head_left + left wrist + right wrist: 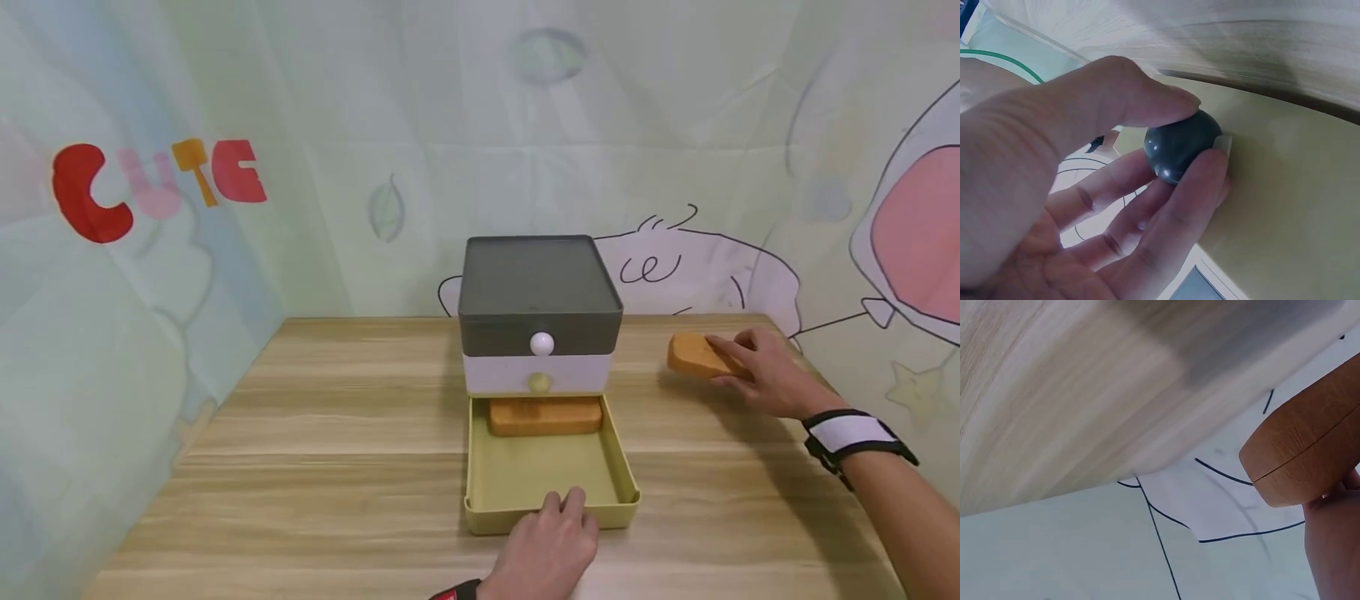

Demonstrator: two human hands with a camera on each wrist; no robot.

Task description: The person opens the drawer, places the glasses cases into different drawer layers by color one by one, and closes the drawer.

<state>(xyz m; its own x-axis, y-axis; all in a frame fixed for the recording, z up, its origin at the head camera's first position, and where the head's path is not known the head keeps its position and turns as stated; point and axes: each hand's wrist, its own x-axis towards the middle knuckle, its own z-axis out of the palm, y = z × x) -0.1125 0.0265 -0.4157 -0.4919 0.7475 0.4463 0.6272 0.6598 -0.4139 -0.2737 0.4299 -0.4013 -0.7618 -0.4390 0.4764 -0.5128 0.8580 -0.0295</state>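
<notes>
The bottom drawer of a small stacked drawer box is pulled out, its yellow tray facing the person. At the front of it is my left hand, pinching a dark round knob between thumb and fingers in the left wrist view. Over the table's right side, my right hand grips one end of an orange-brown, leather-look glasses case. A seam runs along this case in the right wrist view. Another similar brown case lies crosswise at the back of the drawer.
Above the open drawer, a white drawer with a yellow knob and a dark grey drawer with a white knob are closed. The box stands on a wood-grain table. A printed curtain hangs behind and beside it.
</notes>
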